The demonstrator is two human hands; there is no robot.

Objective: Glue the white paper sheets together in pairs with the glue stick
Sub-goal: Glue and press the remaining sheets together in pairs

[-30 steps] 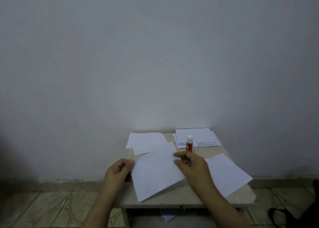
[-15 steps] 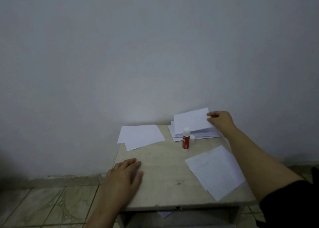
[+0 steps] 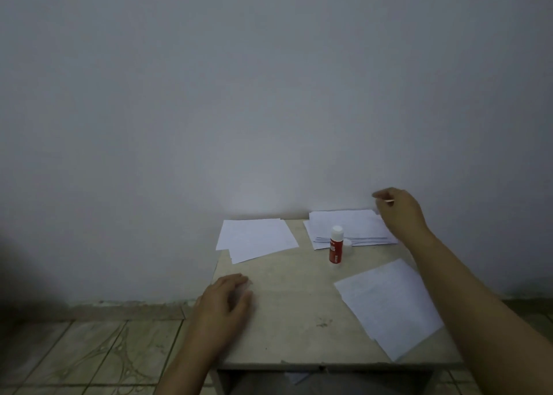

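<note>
While the right hand reaches to the far stack, the scene reads as follows, each place given relative to the glue stick.

Glue stick point(image 3: 335, 245): red tube with a white top, standing upright on a small table point(image 3: 299, 320); a pale cap seems to lie just right of its base, too blurred to be sure.

Stack point(image 3: 347, 228): white sheets piled directly behind the glue stick, against the wall.

Right hand point(image 3: 398, 212): behind and right of the glue stick, over the stack's right edge. Fingers are curled, and a thin white edge shows at the fingertips; I judge it is pinching a sheet, though blur leaves that uncertain.

Left hand point(image 3: 227, 300): in front and well left of the glue stick, resting on the table with fingers loosely bent, holding nothing.

Loose sheets point(image 3: 254, 237): two overlapping, left of the glue stick.

Front sheets point(image 3: 389, 305): in front and right of the glue stick, partly over the table's edge.

Change: a second ago both hands held a lined sheet in front of the glue stick; that sheet is now gone from the middle, and the right hand has moved to the stack.

Meaning: one pair is probably finished, and a fresh sheet is being fetched for the next.
</note>
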